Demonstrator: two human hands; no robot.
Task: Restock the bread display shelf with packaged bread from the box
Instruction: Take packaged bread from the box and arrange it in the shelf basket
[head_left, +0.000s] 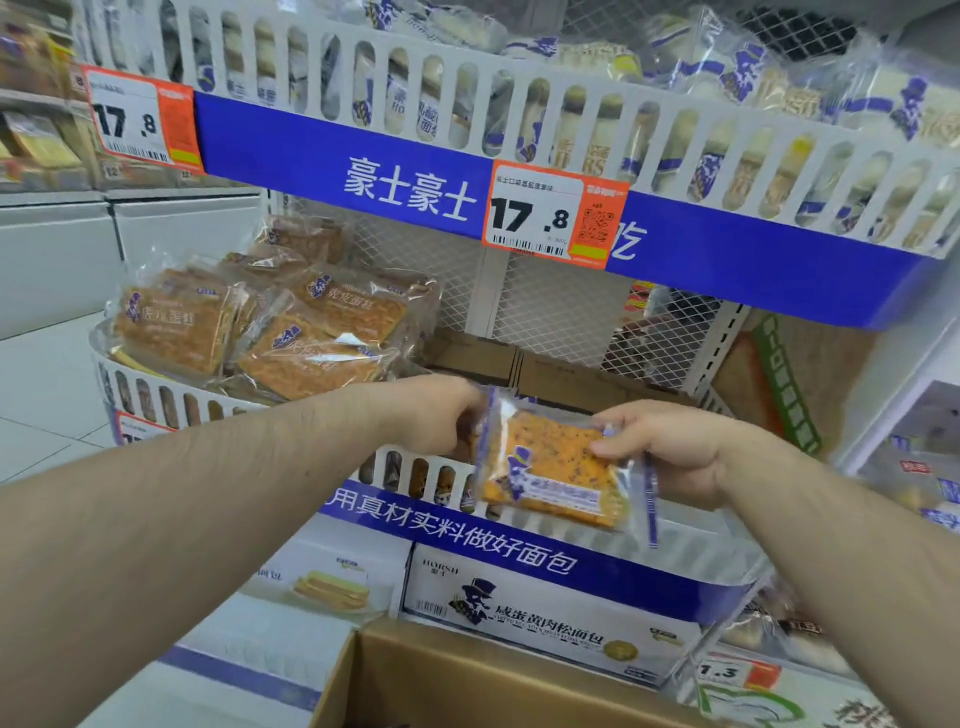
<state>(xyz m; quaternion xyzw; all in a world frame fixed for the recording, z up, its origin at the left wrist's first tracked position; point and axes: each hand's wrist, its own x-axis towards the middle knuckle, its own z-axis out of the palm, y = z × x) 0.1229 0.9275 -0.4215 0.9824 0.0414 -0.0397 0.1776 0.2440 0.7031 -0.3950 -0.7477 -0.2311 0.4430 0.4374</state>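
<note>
The left hand (431, 415) pinches the top left edge of a clear plastic packet of orange speckled bread with purple print (553, 467). The right hand (670, 447) grips the packet's right edge, thumb on its front face. The packet is held in the air, tilted, directly in front of the white slotted front rail (415, 470) of the middle display shelf. Its lower edge overlaps the blue banner with white characters (467, 540) under that rail.

Behind the packet, the middle shelf shows open room back to a white mesh rear panel (550, 312); brown cardboard (483, 358) lies at the far side of that room. On the left of the same shelf, a pile of clear packets of brown cake (270, 332) rises above the rail.

Above, the upper shelf's blue front edge (337, 156) carries an orange and white price tag marked 17.8 (553, 215); its white slotted rail (571, 114) retains packets of pale bread.

Below the hands, the open brown cardboard box (467, 680) sits near, its far rim just beside a white printed carton (545, 618).
</note>
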